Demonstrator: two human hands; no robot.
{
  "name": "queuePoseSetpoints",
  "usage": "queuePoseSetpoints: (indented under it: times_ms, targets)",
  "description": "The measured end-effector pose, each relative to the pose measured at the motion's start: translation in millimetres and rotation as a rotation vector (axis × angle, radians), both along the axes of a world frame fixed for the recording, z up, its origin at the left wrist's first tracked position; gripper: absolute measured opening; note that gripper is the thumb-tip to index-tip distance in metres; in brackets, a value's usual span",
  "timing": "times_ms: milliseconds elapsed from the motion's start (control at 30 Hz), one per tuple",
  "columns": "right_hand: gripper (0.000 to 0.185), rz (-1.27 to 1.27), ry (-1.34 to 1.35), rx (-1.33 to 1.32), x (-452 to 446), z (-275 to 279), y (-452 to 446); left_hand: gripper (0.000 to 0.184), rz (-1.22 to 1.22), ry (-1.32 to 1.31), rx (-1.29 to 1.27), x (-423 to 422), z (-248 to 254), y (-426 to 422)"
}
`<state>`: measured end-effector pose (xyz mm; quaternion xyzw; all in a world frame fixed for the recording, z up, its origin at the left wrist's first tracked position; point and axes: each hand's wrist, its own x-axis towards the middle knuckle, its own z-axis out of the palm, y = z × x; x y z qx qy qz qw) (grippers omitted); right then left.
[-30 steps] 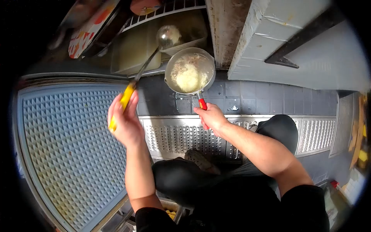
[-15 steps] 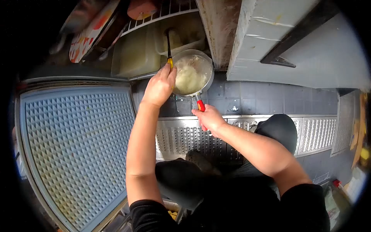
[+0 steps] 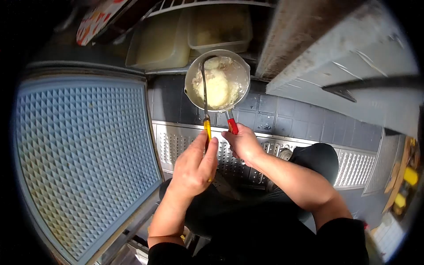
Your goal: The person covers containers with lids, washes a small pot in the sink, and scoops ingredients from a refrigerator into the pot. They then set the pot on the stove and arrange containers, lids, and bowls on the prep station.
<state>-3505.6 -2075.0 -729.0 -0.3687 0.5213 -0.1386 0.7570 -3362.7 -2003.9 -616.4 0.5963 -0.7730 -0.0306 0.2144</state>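
My left hand (image 3: 194, 165) is closed around the yellow handle of a ladle (image 3: 204, 88), whose long dark shaft reaches across a metal saucepan (image 3: 187, 84). The ladle's head rests inside near the far rim, partly hidden. In the saucepan lies a pale yellow, lumpy soft mass (image 3: 216, 88), which I cannot identify. My right hand (image 3: 244, 143) grips the saucepan's red handle (image 3: 232, 126) and holds the pan up above the floor, in front of the open compartment. Just beyond the pan are two translucent plastic tubs (image 3: 240, 46) (image 3: 165, 62).
An open door with a studded blue-grey inner panel (image 3: 84, 163) stands at left. A white wire shelf (image 3: 176, 6) spans above the tubs. At right is a pale panel (image 3: 353, 66) with a dark bar. Below are dark tiles (image 3: 291, 126) and a perforated metal drain cover (image 3: 353, 170).
My left hand has drawn the ladle back from over the rear tub toward me, its head now in the saucepan. The pale mass in the pan looks bigger. My right hand keeps its grip.
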Motion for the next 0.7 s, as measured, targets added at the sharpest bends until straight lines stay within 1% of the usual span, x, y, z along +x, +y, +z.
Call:
queuePoseSetpoints:
  times_ms: [33, 133, 167, 267, 300, 400, 433, 467, 533, 600, 667, 700]
  targets:
    - [0.015, 0.042, 0.015, -0.007, 1.2, 7.8, -2.3, 0.038, 0.009, -0.033, -0.002, 0.9, -10.6, 3.1]
    - [0.018, 0.111, 0.07, 0.091, 8.4, 23.1, -6.6, 0.037, 0.049, -0.006, 0.039, 11.4, -7.5, 6.4]
    - [0.019, 0.088, 0.025, 0.052, 10.9, 19.6, -3.8, 0.034, 0.06, -0.016, -0.01, 15.0, -7.0, 10.0]
    - [0.018, 0.12, 0.011, -0.18, 16.5, -2.3, 1.1, 0.024, 0.132, 0.011, -0.171, 20.5, 2.4, 24.4]
    - [0.018, 0.132, -0.005, -0.212, 20.7, -3.3, -0.1, 0.019, 0.183, 0.064, -0.197, 24.5, 5.1, 27.7]
    - [0.018, 0.132, -0.006, -0.048, 28.8, 11.0, -8.7, 0.019, 0.374, 0.088, -0.346, 45.5, 5.9, 12.2]
    - [0.018, 0.119, -0.031, 0.068, 28.7, 19.6, -13.8, 0.019, 0.377, 0.135, -0.37, 57.3, 7.6, -3.5]
    - [0.017, 0.116, -0.036, 0.07, 29.5, 19.5, -14.5, 0.02, 0.376, 0.185, -0.394, 72.1, 10.0, -22.1]
    - [0.017, 0.108, -0.044, 0.071, 29.6, 12.9, -13.6, 0.02, 0.402, 0.357, -0.436, 103.9, -11.5, -52.4]
    - [0.019, 0.104, -0.045, 0.057, 29.1, 2.1, -11.7, 0.015, 0.545, 0.649, -0.379, 120.6, -26.8, -83.1]
    - [0.02, 0.117, -0.014, 0.034, 29.7, -0.1, -12.4, 0.015, 0.56, 0.648, -0.314, 135.5, -38.4, -103.4]
    - [0.02, 0.119, -0.018, 0.03, 29.2, -1.7, -11.4, 0.016, 0.583, 0.703, -0.305, 138.7, -42.2, -112.3]
